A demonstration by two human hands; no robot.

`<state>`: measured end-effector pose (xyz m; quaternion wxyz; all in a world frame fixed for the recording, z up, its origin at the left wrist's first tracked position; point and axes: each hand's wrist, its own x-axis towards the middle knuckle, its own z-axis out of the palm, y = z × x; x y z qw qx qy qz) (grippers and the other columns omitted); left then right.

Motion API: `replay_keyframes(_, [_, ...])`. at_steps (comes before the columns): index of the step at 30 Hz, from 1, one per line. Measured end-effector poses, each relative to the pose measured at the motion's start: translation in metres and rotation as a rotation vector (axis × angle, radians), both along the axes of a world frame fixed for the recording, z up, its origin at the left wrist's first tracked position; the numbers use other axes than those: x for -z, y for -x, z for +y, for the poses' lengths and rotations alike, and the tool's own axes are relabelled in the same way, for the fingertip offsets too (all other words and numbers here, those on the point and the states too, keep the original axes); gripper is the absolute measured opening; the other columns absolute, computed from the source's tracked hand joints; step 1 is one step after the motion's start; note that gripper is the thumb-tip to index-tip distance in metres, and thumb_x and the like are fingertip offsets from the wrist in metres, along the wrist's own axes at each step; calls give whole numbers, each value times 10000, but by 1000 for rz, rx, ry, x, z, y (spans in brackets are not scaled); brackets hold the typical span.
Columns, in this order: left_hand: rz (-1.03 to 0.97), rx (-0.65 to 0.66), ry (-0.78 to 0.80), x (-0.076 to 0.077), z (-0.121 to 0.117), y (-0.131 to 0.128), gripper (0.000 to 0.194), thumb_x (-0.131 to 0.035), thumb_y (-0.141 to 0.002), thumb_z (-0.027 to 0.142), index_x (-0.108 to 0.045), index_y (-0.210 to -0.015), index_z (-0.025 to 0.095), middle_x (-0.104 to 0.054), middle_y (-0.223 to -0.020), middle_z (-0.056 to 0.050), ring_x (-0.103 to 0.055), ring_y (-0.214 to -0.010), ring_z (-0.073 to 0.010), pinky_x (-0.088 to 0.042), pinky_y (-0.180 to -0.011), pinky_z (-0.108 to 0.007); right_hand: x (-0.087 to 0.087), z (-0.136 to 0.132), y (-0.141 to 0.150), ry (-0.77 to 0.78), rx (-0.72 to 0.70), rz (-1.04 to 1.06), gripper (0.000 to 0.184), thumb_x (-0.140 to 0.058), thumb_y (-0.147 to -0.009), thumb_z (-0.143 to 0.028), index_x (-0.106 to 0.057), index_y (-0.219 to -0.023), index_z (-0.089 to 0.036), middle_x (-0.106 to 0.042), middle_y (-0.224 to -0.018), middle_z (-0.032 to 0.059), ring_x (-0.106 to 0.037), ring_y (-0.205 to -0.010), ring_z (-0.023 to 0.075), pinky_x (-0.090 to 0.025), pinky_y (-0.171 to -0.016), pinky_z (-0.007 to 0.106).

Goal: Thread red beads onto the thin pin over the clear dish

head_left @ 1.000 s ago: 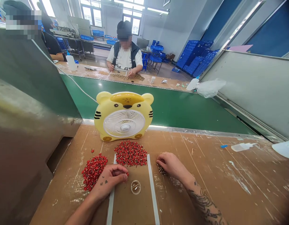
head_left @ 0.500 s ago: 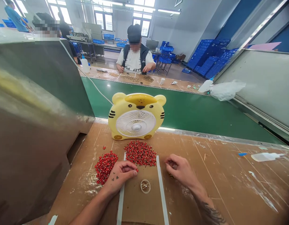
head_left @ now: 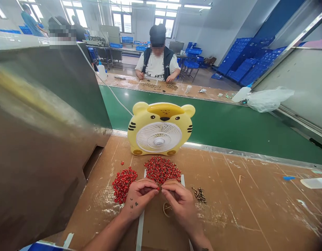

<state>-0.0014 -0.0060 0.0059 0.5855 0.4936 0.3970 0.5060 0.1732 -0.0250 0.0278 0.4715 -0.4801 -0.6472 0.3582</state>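
My left hand (head_left: 138, 199) pinches a small red piece (head_left: 158, 188) between thumb and forefinger. Opposite it, my right hand (head_left: 182, 206) is closed in a pinch, its fingertips almost meeting the red piece; whatever tiny thing it holds is too small to name. Left of my hands lies a heap of small red pieces (head_left: 123, 184). Beyond my fingers spreads a larger heap of red pieces with metal-coloured ends (head_left: 162, 169). To the right is a little pile of dark and gold metal pieces (head_left: 199, 195). A small round clear dish (head_left: 166, 210) is partly covered by my right hand.
A yellow animal-faced fan (head_left: 135, 130) stands behind the heaps. A large metal housing (head_left: 51, 139) borders the left side. A white bottle (head_left: 315, 183) and blue scrap (head_left: 289, 178) lie at right. Across the green belt (head_left: 229, 129), a person in a cap (head_left: 158, 62) handles small parts.
My right hand has moved left from the metal pile to meet my left hand, uncovering that pile. The left hand still pinches the red piece. The view has shifted slightly.
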Motion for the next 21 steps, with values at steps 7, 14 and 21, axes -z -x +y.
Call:
replay_keyframes(7, [40, 3, -28, 5, -1, 2, 40, -775, -765, 220, -790, -793, 195, -742, -837, -84, -678, -779, -197, -526, -690, -266, 6, 1, 6, -25, -19, -33, 98, -631, -923, -230, -727, -908, -216, -712, -884, 56, -661, -850, 194, -535, -770, 309])
replay_keyframes(14, [189, -24, -107, 2, -3, 3, 38, -761, -779, 226, -787, -772, 199, -751, -751, -72, -661, -692, -185, -499, -651, -261, -8, 3, 1, -10, -89, -127, 139, -607, -936, -218, -744, -917, -215, -724, -859, 46, -658, -813, 189, -503, -767, 300])
replay_keyframes(21, [301, -32, -124, 8, -6, 7, 99, -752, -795, 277, -773, -742, 196, -734, -693, -60, -624, -624, -170, -450, -585, -247, -11, 4, 3, 129, -94, -115, 151, -616, -919, -229, -743, -848, -189, -716, -801, 40, -657, -770, 181, -484, -721, 272])
